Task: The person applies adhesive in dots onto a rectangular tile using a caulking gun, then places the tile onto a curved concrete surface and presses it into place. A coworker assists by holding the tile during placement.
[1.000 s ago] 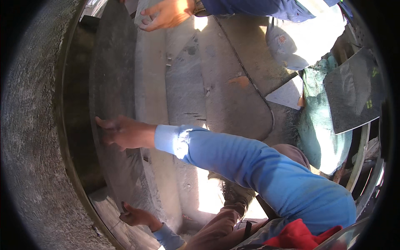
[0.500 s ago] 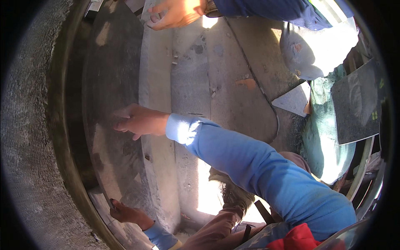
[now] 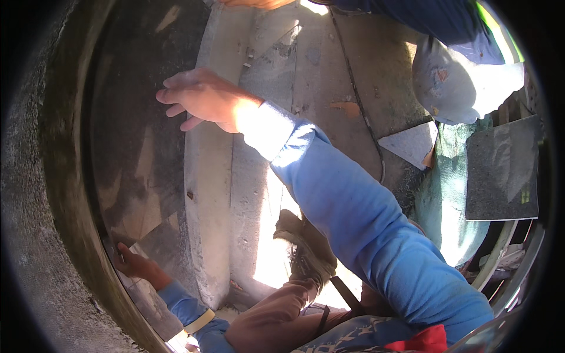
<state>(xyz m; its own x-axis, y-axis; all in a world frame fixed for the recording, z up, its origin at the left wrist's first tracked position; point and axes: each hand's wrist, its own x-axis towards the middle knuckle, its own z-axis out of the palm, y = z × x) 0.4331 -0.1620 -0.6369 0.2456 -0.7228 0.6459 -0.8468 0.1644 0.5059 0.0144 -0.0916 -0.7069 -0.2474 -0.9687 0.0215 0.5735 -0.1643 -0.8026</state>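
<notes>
A large dark slab (image 3: 126, 100) with a smooth, dusty face leans along the left side, next to a rough wall. My left hand (image 3: 140, 266) is closed at the slab's near edge, with its fingers partly hidden. Farther up, my right hand (image 3: 206, 97) is stretched out over the slab's right side, fingers apart and holding nothing. Whether its fingertips touch the slab cannot be made out.
Beside the slab runs a pale concrete ledge (image 3: 206, 194). A co-worker's hand (image 3: 259, 3) shows at the top, below a white helmet (image 3: 444, 79). A cable (image 3: 356, 94), a triangular offcut (image 3: 409, 143), a green sack (image 3: 450, 194) and a dark square tile (image 3: 503, 170) lie right.
My right hand has moved up and away along the slab. The co-worker's hand has mostly left the top of the view. The whole view has shifted slightly; my left hand stays at the edge.
</notes>
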